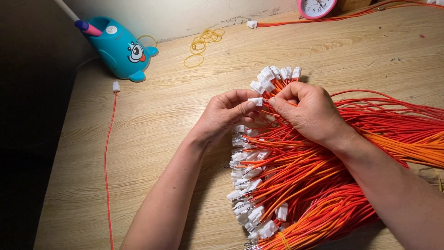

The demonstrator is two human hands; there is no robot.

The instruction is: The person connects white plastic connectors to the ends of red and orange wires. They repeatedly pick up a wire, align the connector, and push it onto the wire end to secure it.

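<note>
From the head camera, the left hand (222,118) is pinching a small white plug (255,101) between thumb and forefinger, while the right hand (307,111) is pinching the thin orange wire (292,104) that is running into that plug. The two sets of fingertips are almost touching, with the plug sitting between them.

The plug is looking light, hard and small enough to slip, so it is best gripped by its flat sides. The wire is looking thin and floppy, likely bending easily, so a hold close behind the plug would be steadying it.

Both hands are hovering just above the big bundle of wires (319,180), which is lying on the wooden counter (162,111) and fanning out under the wrists. More white plugs are sitting along the bundle's near edge, just below the left hand. A single red wire (107,166) is lying well apart from the bundle, towards the blue pen holder (118,48), and yellow rubber bands (201,44) are lying beyond the bundle.
</note>
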